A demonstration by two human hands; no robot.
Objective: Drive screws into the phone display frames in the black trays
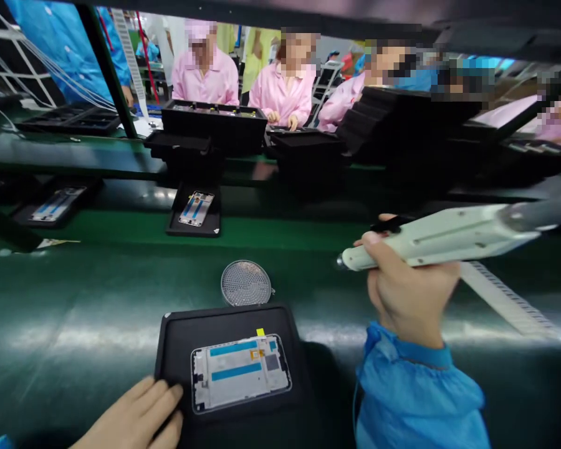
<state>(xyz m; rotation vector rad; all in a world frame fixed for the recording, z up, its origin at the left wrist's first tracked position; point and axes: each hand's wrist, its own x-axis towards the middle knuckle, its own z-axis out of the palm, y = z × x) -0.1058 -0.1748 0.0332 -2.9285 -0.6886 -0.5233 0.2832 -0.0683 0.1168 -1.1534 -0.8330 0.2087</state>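
Note:
My right hand (409, 290) is wrapped round a pale electric screwdriver (449, 234), held above the bench with its tip pointing left. In front of me lies a black tray (229, 321) bearing a phone frame (240, 374) with blue strips, an orange flex piece and a yellow tab. My left hand (143, 415) grips the tray's left edge, its fingers bent over the rim beside the phone frame. Just beyond the tray sits a round, perforated metal screw plate (246, 283).
Farther off, black trays hold a second phone frame (196, 209) and a third phone frame (58, 204). Black bins (212, 128) and stacked trays (402, 125) line the raised shelf. A pale strip (505, 299) lies at right. Several people in pink sit opposite.

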